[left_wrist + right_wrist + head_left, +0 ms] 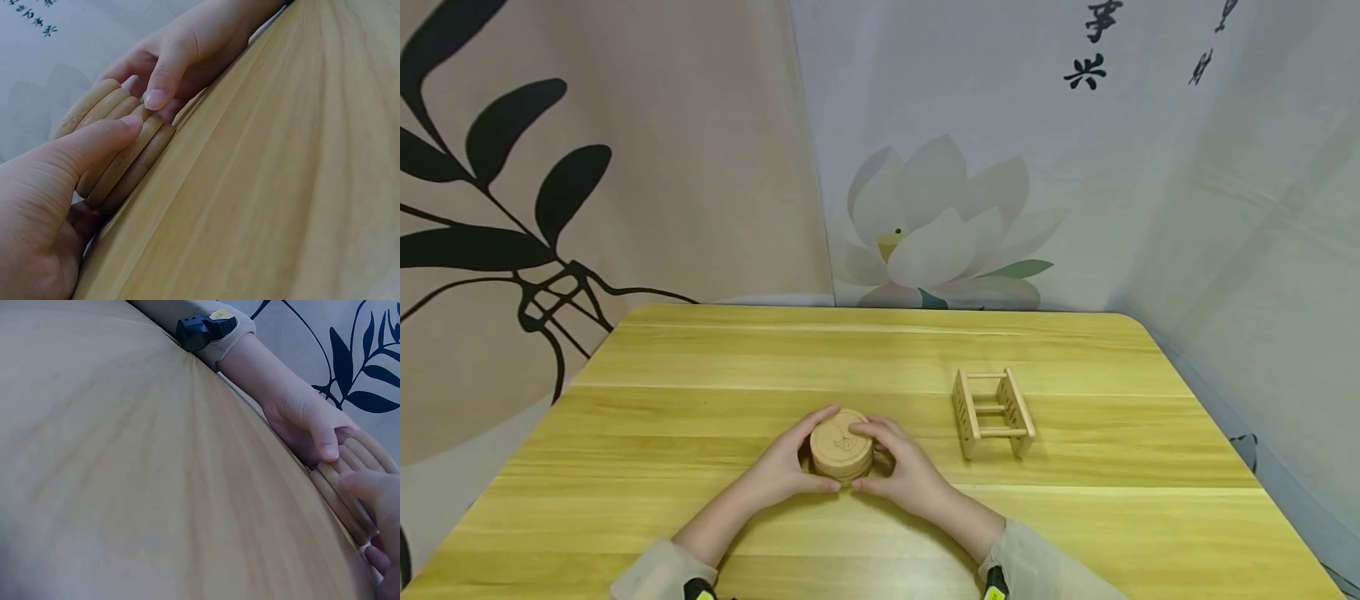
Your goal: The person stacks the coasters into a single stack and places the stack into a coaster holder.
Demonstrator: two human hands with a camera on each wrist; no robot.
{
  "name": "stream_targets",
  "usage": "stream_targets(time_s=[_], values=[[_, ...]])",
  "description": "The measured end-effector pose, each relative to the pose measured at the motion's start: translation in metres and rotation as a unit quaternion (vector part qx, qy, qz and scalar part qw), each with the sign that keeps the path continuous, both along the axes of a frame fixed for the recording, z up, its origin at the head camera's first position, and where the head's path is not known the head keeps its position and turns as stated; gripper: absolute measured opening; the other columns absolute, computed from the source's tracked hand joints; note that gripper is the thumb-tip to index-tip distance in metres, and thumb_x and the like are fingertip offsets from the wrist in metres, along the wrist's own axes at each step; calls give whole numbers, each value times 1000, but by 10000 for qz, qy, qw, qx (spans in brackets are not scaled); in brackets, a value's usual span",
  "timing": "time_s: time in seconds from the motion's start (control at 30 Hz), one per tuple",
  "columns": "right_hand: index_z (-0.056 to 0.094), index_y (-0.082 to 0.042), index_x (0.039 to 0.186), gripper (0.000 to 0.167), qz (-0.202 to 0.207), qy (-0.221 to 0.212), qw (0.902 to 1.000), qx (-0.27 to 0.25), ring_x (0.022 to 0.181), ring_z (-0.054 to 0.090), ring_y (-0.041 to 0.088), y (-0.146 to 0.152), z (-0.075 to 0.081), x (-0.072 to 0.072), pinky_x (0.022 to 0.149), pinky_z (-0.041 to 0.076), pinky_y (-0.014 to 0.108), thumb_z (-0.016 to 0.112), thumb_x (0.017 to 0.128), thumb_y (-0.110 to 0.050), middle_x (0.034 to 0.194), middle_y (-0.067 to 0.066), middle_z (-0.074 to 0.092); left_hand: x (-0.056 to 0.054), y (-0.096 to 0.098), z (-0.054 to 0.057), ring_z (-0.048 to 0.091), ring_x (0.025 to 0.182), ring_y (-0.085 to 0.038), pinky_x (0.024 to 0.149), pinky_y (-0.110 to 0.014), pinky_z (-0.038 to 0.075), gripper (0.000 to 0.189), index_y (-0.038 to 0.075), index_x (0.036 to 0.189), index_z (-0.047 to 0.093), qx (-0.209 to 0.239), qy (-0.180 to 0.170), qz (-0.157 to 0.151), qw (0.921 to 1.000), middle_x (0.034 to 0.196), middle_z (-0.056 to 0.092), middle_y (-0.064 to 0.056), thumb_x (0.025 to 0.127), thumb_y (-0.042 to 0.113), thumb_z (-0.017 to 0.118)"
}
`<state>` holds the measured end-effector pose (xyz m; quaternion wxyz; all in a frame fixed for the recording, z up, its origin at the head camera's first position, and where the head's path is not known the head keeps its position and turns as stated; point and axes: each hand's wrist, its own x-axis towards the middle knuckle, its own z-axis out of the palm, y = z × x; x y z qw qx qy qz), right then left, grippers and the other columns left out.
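A stack of several round wooden coasters (841,447) stands on the table, the top one bearing a thin line drawing. My left hand (781,468) grips the stack from the left, its thumb on the near side. From the right, my right hand (912,473) holds the same stack, with a finger over the top coaster's edge and the thumb in front. The left wrist view shows the rounded edges of the piled coasters (128,159) between both hands. In the right wrist view, the right hand (381,503) partly hides the stack.
A small wooden rack (989,432) with slotted sides and crossbars stands to the right of the hands. The wooden table (700,358) reaches back to a cloth backdrop (730,150) printed with leaves, a flower and characters.
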<state>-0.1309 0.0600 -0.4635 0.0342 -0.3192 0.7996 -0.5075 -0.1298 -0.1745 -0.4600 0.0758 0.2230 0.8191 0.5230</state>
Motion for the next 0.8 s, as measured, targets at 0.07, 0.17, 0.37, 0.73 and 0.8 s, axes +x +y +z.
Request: stream_targets(time_s=[0.07, 0.17, 0.37, 0.73, 0.8], values=[[48, -22, 138, 73, 2, 3, 10000, 37, 125, 45, 25, 0, 0, -1, 98, 42, 33, 82, 75, -10, 145, 7, 39, 0, 0, 0, 33, 134, -30, 107, -53, 24, 105, 17, 151, 30, 6, -14, -9, 10000, 149, 34, -10, 66, 29, 89], [49, -22, 138, 73, -14, -13, 9999, 109, 124, 46, 27, 0, 0, -1, 98, 42, 32, 82, 74, -9, 145, 8, 38, 0, 0, 1, 33, 134, -30, 107, -53, 24, 105, 17, 151, 29, -12, -17, -30, 10000, 149, 34, -10, 66, 27, 89], [51, -21, 136, 72, -67, -38, 9997, 235, 121, 50, 28, 0, 2, -2, 95, 43, 29, 83, 73, -9, 145, 11, 39, 0, 1, 1, 33, 134, -31, 107, -54, 23, 106, 17, 151, 29, -82, -7, -20, 10000, 149, 34, -10, 65, 25, 90], [56, -21, 133, 72, -7, -10, 10000, -14, 115, 54, 22, 0, 1, -9, 92, 46, 26, 85, 69, -7, 140, 6, 45, -1, 2, 3, 35, 132, -35, 105, -59, 24, 107, 17, 151, 28, -298, 142, -18, 9995, 148, 36, -14, 64, 23, 90], [56, -21, 133, 72, -8, 16, 10000, 8, 116, 53, 22, 0, 1, -9, 91, 46, 26, 85, 69, -7, 140, 5, 45, 0, 2, 4, 35, 132, -35, 105, -59, 24, 108, 17, 152, 27, -295, 142, -48, 9995, 148, 36, -15, 64, 21, 90]])
